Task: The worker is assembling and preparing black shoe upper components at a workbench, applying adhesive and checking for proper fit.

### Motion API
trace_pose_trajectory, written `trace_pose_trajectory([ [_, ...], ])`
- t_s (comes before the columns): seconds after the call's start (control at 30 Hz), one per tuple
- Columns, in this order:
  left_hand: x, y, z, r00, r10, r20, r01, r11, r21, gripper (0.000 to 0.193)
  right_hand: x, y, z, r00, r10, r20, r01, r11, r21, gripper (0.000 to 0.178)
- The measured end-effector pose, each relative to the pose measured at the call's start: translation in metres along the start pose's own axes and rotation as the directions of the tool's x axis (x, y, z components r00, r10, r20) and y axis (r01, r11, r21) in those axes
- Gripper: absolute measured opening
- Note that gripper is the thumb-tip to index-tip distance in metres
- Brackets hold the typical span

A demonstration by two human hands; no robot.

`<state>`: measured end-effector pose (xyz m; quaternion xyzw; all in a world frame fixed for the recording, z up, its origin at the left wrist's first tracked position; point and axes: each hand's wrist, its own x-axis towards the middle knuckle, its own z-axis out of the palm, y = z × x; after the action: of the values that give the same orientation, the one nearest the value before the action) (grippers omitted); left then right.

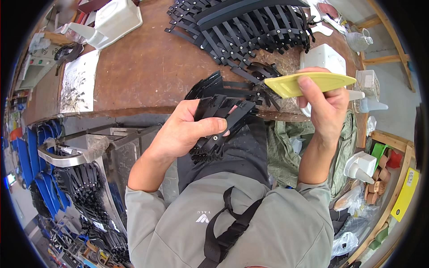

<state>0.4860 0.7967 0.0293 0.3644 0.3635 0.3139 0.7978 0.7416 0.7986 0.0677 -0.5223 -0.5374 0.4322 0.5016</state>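
Note:
My left hand [172, 131] is closed around a bunch of black strap pieces with metal rivets [215, 111], thumb pressed on top, at the table's near edge. Their loose ends hang down over my lap. In my raised right hand [328, 105] I grip a flat yellow-green piece [286, 84], long and pointed like a blade; its exact kind cannot be told. Its left end hangs over more black straps [263, 73] on the table. Beyond lies a large pile of riveted black straps [250, 38], layered and overlapping.
A brown worktable [138, 67] spans the front, with a stained white sheet [79, 82] at left. White spouted containers stand at the far left [118, 22] and right [324, 60]. A metal-framed cart [67, 157] holding black straps is at my left; wooden racks [393, 58] are at right.

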Motion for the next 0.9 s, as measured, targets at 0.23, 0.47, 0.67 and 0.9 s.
trace_pose_trajectory([
  [0.23, -0.001, -0.002, 0.005, 0.999, 0.023, -0.046, -0.023, 1.000, -0.012, 0.027, 0.002, -0.004, 0.009, 0.994, -0.106, -0.014, 0.103, 0.985, -0.142, 0.013],
  [0.47, 0.001, -0.002, 0.007, 0.997, 0.012, 0.072, -0.017, 0.997, 0.069, 0.025, 0.007, -0.017, 0.029, 0.854, -0.362, 0.373, 0.413, 0.909, -0.062, 0.011],
  [0.67, -0.001, 0.003, 0.014, 1.000, -0.022, 0.023, 0.021, 0.999, 0.040, 0.028, 0.017, -0.015, 0.025, 0.934, -0.315, 0.168, 0.308, 0.949, 0.069, 0.010],
  [0.9, -0.005, 0.001, 0.011, 1.000, -0.007, 0.025, 0.006, 0.998, 0.064, 0.028, 0.014, -0.009, 0.030, 0.948, -0.311, 0.068, 0.317, 0.938, -0.139, 0.011],
])
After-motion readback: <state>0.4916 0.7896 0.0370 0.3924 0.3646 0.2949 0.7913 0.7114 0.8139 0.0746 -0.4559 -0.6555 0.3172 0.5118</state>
